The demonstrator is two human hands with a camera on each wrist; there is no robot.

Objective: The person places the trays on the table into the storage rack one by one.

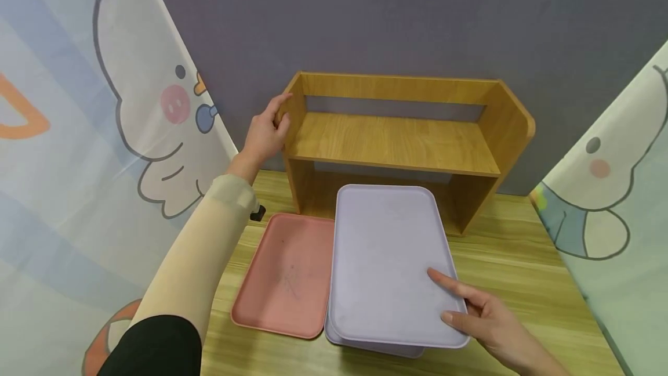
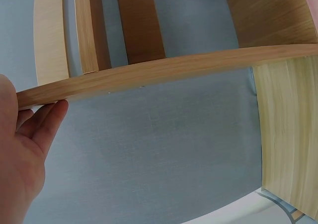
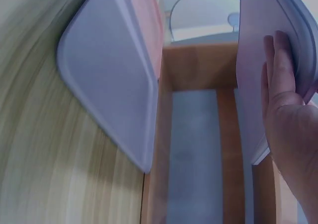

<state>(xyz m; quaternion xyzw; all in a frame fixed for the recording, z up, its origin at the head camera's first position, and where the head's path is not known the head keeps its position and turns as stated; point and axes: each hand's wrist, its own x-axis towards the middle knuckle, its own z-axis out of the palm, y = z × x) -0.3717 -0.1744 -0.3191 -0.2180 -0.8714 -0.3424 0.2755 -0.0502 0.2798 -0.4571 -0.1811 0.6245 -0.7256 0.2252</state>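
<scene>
A light purple tray (image 1: pixel 391 260) is held raised and tilted by my right hand (image 1: pixel 487 319). The thumb and index finger lie on its upper face near the right edge, while other fingers support the underside in the right wrist view. Beneath it, a second purple tray (image 3: pixel 109 80) lies on the table, mostly hidden in the head view. My left hand (image 1: pixel 267 132) grips the left side panel (image 2: pixel 164 71) of a two-tier wooden shelf (image 1: pixel 391 141), thumb on one face and fingers on the other. To the left of the purple trays lies a pink tray (image 1: pixel 287 277).
The shelf stands on a wood-grain table (image 1: pixel 532 283) against a grey backdrop (image 1: pixel 396 22). Printed cartoon curtains (image 1: pixel 156 74) hang at both sides. The raised tray partly covers the shelf's lower compartment (image 1: pixel 323 190).
</scene>
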